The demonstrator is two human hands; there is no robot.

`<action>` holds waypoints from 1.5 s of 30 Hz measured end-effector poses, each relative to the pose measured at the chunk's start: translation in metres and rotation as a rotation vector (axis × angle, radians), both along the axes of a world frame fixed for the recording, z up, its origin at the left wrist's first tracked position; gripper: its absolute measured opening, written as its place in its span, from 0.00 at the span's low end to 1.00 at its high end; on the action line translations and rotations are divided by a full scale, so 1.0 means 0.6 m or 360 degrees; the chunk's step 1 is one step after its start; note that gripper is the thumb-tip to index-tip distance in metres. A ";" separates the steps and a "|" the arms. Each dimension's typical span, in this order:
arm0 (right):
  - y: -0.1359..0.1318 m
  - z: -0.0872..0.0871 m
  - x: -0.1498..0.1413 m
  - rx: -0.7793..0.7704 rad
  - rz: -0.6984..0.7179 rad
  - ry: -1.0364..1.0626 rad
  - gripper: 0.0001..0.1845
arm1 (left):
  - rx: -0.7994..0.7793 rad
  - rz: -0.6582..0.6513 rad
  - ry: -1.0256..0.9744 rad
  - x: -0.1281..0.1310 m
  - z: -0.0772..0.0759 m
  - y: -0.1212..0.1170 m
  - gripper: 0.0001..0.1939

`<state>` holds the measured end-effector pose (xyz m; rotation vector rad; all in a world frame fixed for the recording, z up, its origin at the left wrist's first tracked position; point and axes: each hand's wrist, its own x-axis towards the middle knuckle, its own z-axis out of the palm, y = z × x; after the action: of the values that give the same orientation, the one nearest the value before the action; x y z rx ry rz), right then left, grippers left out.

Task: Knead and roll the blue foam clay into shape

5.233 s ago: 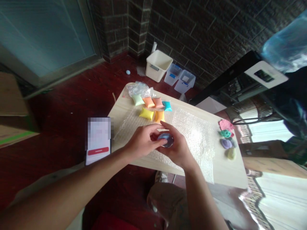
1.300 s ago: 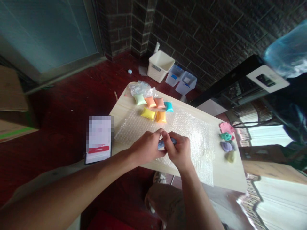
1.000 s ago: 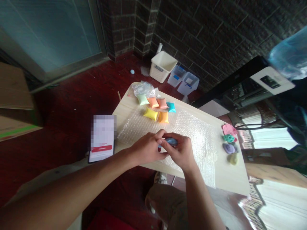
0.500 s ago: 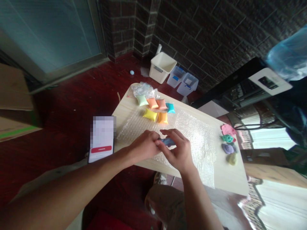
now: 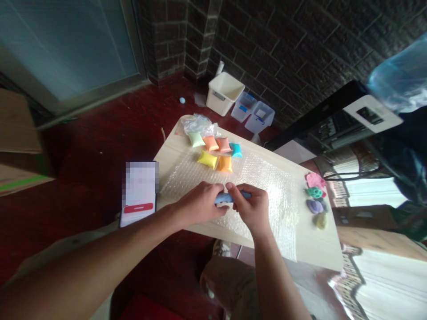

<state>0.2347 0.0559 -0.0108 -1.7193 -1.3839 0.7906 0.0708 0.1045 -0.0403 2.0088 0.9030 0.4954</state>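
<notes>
A blue strip of what looks like modelling clay (image 5: 224, 198) stretches between my two hands, above the bubble wrap (image 5: 276, 195). My left hand (image 5: 202, 203) is closed on its left end. At the other end, my right hand (image 5: 253, 208) pinches it, thumb on top and fingers curled beneath. Both hands hide part of the strip. Beyond them lie small plump packets: yellow (image 5: 207, 160), orange (image 5: 225, 164), pale green (image 5: 196, 139), turquoise (image 5: 236, 150) and two peach ones.
Soft-looking lumps in pink (image 5: 315, 180), green (image 5: 314, 192), purple (image 5: 315, 206) and pale yellow (image 5: 322, 221) sit near the table's right edge. A phone (image 5: 138, 215) is at the left. Crumpled clear plastic (image 5: 200, 124) lies at the far corner. Bins (image 5: 225, 93) stand on the floor behind.
The blue strip now shows longer between my hands. My right hand has turned, its thumb moving up onto the strip and its fingers curling in. The view has shifted slightly.
</notes>
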 end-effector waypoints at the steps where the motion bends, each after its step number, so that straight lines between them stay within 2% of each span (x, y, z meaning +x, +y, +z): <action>1: 0.000 0.001 0.000 -0.0012 -0.0011 0.0007 0.22 | 0.0027 -0.0009 0.0045 -0.001 -0.001 0.001 0.13; 5: 0.002 0.005 0.000 -0.0085 -0.0005 -0.0007 0.25 | 0.0259 -0.0016 0.0352 -0.001 -0.005 0.001 0.12; 8: 0.002 0.006 0.004 -0.0130 0.0024 -0.0006 0.27 | 0.0267 -0.0035 0.0425 0.001 -0.007 0.000 0.12; 10: 0.002 0.005 0.008 -0.0121 0.0030 -0.0022 0.26 | 0.0198 -0.0039 0.0299 0.000 -0.006 0.000 0.11; 13: 0.003 0.002 0.017 -0.0031 -0.0055 -0.0038 0.24 | -0.0007 -0.0093 -0.0012 -0.005 0.003 0.005 0.15; 15: 0.004 0.000 0.023 0.0021 -0.0139 0.0007 0.22 | -0.0211 -0.0188 -0.0136 -0.010 0.014 0.010 0.11; 17: 0.006 -0.002 0.030 0.0038 -0.0199 0.0084 0.22 | -0.0358 -0.0253 -0.0205 -0.014 0.023 0.016 0.17; 19: 0.009 -0.003 0.035 0.0019 -0.0217 0.0162 0.23 | -0.0387 -0.0261 -0.0262 -0.015 0.027 0.020 0.18; 21: 0.011 -0.004 0.040 -0.0024 -0.0217 0.0225 0.24 | -0.0359 -0.0248 -0.0302 -0.014 0.025 0.021 0.14; 26: 0.014 -0.006 0.043 -0.0083 -0.0232 0.0341 0.25 | -0.0365 -0.0112 -0.0473 -0.008 0.005 0.020 0.10; 29: 0.016 -0.008 0.043 -0.0072 -0.0257 0.0440 0.26 | -0.0462 -0.0038 -0.0579 -0.006 0.000 0.023 0.15; 33: 0.019 -0.016 0.045 -0.0127 -0.0257 0.0472 0.27 | -0.0606 -0.0038 -0.0640 -0.007 0.009 0.027 0.11; 35: 0.019 -0.017 0.048 -0.0126 -0.0270 0.0357 0.26 | -0.0653 -0.0021 -0.0637 -0.008 0.016 0.028 0.10; 36: 0.018 -0.016 0.048 -0.0050 -0.0298 0.0248 0.24 | -0.0686 -0.0010 -0.0634 -0.008 0.018 0.029 0.10; 38: 0.013 -0.008 0.045 0.0265 -0.0321 -0.0089 0.20 | -0.0783 0.0031 -0.0644 -0.008 0.019 0.031 0.12; 39: 0.010 -0.003 0.042 0.0462 -0.0280 -0.0295 0.22 | -0.0840 0.0059 -0.0666 -0.008 0.017 0.032 0.14; 40: 0.006 0.002 0.038 0.0626 -0.0166 -0.0511 0.25 | -0.0897 0.0081 -0.0698 -0.007 0.015 0.034 0.15; 42: 0.000 0.011 0.025 0.0740 0.0207 -0.0893 0.32 | -0.0967 0.0094 -0.0764 -0.005 0.010 0.036 0.17; 43: -0.003 0.013 0.019 0.0712 0.0324 -0.1022 0.33 | -0.0952 0.0084 -0.0774 -0.005 0.007 0.036 0.17; 45: -0.004 0.011 0.008 0.0636 0.0441 -0.1157 0.29 | -0.0792 0.0069 -0.0706 -0.005 0.002 0.036 0.19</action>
<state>0.2393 0.0535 -0.0042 -1.5622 -2.1255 -0.0261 0.0678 0.1262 -0.0392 1.3597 0.7064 0.6373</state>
